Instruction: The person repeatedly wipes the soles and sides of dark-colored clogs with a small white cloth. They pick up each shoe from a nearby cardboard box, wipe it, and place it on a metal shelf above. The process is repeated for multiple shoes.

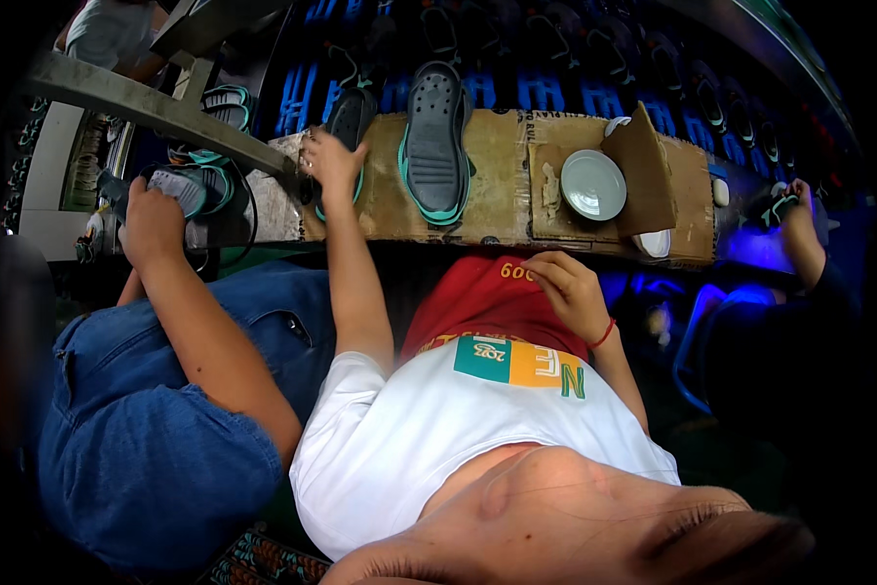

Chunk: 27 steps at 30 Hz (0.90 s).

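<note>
My left hand [333, 168] lies across a dark grey shoe [352, 115] with a teal rim, fingers at its left edge and thumb at its right. The palm side of the grip is hidden. Just right of it, a second grey shoe [436, 146] rests on the cardboard, with round holes at its far end, ridges along its middle and a teal edge. Over my lap hangs my right hand [567, 290], a red cord at the wrist. Its fingers are loosely bent and somewhat apart, with nothing visible in them.
Cardboard [502, 210] covers the bench. A white bowl [594, 185] stands by an upright cardboard flap [641, 161]. Behind runs a blue-lit rack [545, 93] with several shoes. A metal beam [155, 107] crosses the left. Co-workers' hands [154, 222] work on both sides.
</note>
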{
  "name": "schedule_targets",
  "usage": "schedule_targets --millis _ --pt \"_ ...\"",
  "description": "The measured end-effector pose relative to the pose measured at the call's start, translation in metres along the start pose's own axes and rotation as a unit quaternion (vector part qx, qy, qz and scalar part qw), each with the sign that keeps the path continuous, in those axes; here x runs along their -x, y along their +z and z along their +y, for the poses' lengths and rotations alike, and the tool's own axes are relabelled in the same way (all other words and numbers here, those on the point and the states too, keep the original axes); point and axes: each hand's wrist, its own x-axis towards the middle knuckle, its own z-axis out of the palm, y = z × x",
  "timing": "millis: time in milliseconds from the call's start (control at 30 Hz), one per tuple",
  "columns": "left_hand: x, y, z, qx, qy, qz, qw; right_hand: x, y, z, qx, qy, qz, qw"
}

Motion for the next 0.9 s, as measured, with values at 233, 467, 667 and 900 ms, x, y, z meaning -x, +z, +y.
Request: schedule_targets --millis 233,467,667,900 --pt "0.001 -0.011 -0.015 0.023 0.005 -0.079 0.997 0.0 0.006 0.005 0.006 -0.006 -0.002 1.0" --pt "0.038 -0.063 0.048 0.184 0.091 -0.012 0.979 -0.006 0.017 0.009 0.001 -0.015 -0.002 1.0" --pt "0.058 -0.042 0.101 0.184 0.166 -0.023 0.968 -0.025 0.03 0.011 -0.032 -0.028 -0.017 0.999" --pt "0.065 0.005 0.064 0.35 0.149 -0.107 0.919 -0.031 0.048 0.03 -0.087 0.035 0.024 0.995"
